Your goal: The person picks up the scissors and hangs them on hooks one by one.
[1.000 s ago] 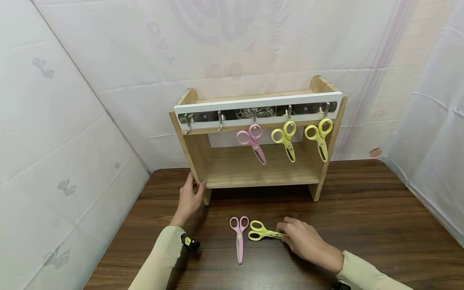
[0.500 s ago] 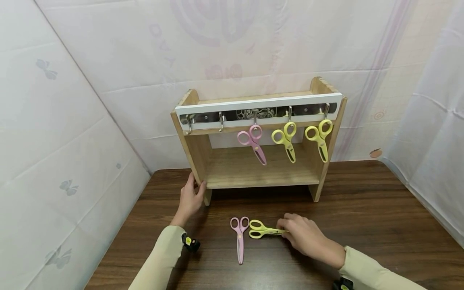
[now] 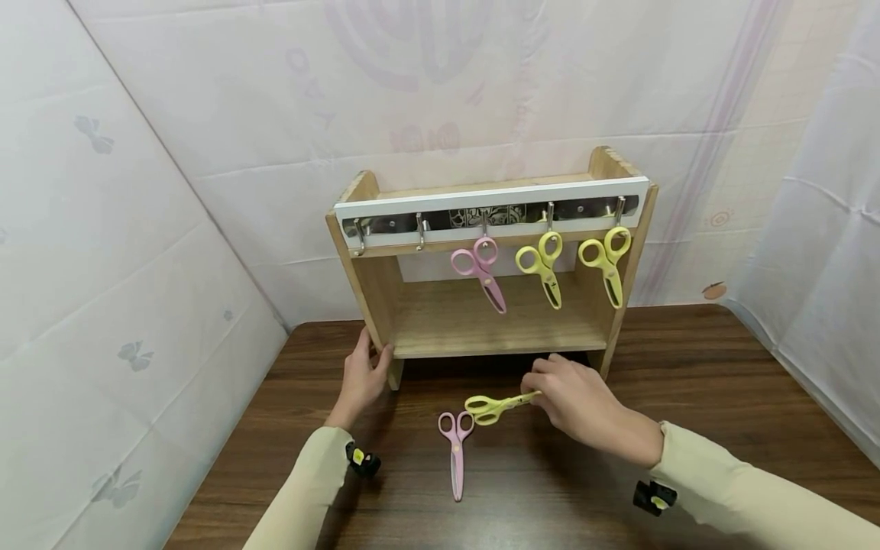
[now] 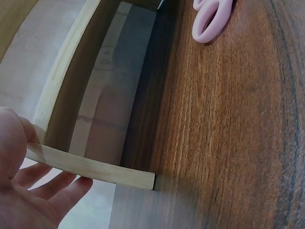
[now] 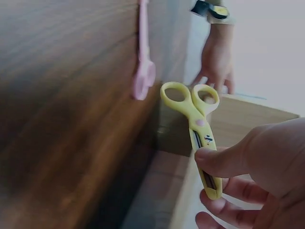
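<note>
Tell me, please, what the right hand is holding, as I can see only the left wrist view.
Observer: The right hand pinches yellow scissors by the blade end.
Operator: Thank you; could you say what hangs from the wooden rack?
Observer: A pink pair, a yellow pair and another yellow pair.
Operator: Would you kindly tell me which hooks are bare?
Observer: In the head view, the leftmost hook and the second hook.
</note>
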`<state>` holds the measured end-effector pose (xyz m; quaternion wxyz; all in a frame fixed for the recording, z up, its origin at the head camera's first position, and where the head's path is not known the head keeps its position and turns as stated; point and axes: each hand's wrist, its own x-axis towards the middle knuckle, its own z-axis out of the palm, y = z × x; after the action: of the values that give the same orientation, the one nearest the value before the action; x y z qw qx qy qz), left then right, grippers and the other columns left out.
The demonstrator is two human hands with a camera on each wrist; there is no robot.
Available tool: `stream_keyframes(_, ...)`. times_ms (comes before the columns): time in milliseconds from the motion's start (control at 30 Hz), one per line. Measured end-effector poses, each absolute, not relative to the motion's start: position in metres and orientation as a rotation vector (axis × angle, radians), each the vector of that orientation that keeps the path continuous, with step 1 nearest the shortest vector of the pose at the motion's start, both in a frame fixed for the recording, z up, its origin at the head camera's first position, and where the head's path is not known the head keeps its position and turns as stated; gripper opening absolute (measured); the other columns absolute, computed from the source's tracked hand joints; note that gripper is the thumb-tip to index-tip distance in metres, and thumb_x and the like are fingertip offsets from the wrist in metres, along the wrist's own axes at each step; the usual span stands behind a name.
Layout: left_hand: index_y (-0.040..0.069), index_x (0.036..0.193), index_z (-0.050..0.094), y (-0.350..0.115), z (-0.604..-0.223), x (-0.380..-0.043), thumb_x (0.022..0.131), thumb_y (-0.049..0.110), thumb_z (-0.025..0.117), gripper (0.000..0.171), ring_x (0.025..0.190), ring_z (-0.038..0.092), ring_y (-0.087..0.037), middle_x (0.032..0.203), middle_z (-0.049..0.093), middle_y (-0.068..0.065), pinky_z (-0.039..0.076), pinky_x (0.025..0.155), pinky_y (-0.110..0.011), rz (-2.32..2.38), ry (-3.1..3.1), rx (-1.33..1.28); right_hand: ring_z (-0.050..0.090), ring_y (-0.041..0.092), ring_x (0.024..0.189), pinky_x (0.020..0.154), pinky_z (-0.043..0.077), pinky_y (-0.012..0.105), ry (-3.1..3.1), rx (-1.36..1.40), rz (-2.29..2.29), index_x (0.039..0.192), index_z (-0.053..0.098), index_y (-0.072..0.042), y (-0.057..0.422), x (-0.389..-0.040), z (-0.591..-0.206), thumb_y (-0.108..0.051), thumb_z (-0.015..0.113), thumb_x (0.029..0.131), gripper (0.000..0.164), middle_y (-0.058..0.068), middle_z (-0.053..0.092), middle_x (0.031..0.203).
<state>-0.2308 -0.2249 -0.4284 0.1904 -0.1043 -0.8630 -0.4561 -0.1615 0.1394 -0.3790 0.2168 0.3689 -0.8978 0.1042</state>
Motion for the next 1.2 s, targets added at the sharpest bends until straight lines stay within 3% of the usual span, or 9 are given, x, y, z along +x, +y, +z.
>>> stream_keyframes(400, 0.004, 0.152, 0.039, -0.224, -0.43, -0.232, 0.106, 0.01, 0.057, 0.05, 0.123, 0.061, -0.044, 0.137, 0.057, -0.029, 0.059, 0.09, -0.052, -1.291, -2.415, -0.304, 0.056, 0.018, 0.08, 0.066, 0.051, 0.033, -2.267, 1.045, 0.485, 0.092, 0.077, -0.016, 0.12, -0.175, -0.335, -0.008, 0.087, 0.082, 0.016, -0.005, 0.068, 0.09)
stream_keyframes(733, 0.004, 0.151, 0.041, -0.224, -0.43, -0.231, 0.106, 0.012, 0.057, 0.048, 0.123, 0.061, -0.044, 0.134, 0.059, -0.028, 0.06, 0.088, -0.054, -1.254, -2.444, -0.266, 0.057, 0.014, 0.083, 0.065, 0.053, 0.032, -2.206, 0.986, 0.667, 0.094, 0.077, -0.017, 0.097, -0.177, -0.32, -0.011, 0.085, 0.085, 0.014, -0.007, 0.07, 0.094)
stream_keyframes(967, 0.003, 0.15, 0.042, -0.224, -0.43, -0.231, 0.106, 0.012, 0.057, 0.047, 0.122, 0.061, -0.044, 0.134, 0.059, -0.028, 0.06, 0.086, -0.054, -1.242, -2.443, -0.258, 0.06, 0.013, 0.082, 0.069, 0.054, 0.032, -2.117, 0.948, 0.872, 0.094, 0.077, -0.012, 0.084, -0.183, -0.316, -0.007, 0.086, 0.084, 0.015, -0.004, 0.068, 0.089)
stream_keyframes(1200, 0.004, 0.151, 0.041, -0.224, -0.429, -0.231, 0.106, 0.012, 0.057, 0.048, 0.123, 0.061, -0.044, 0.136, 0.059, -0.028, 0.06, 0.087, -0.055, -1.237, -2.442, -0.261, 0.059, 0.009, 0.072, 0.06, 0.054, 0.027, -2.001, 0.902, 1.071, 0.094, 0.076, -0.007, 0.073, -0.187, -0.311, -0.005, 0.085, 0.084, 0.013, -0.001, 0.067, 0.084)
